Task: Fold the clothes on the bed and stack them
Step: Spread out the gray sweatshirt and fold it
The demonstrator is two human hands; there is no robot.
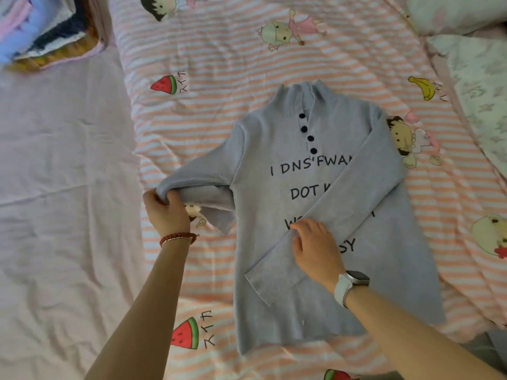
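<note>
Two hands on this one: the left hand (164, 208) pinches the doubled-over left sleeve (197, 185) out at the side, while the right hand (315, 246) lies flat, fingers relaxed, on the right sleeve (329, 215) folded slantwise across the chest. The grey sweater (323, 305) lies face up on the striped cartoon quilt (219, 64). Way off in the top-left corner sits a stack of folded clothes (46, 28).

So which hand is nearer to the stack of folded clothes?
Left. The left hand grips the sweater sleeve on the side toward the stack of folded clothes; the right hand rests farther away, mid-sweater.
</note>
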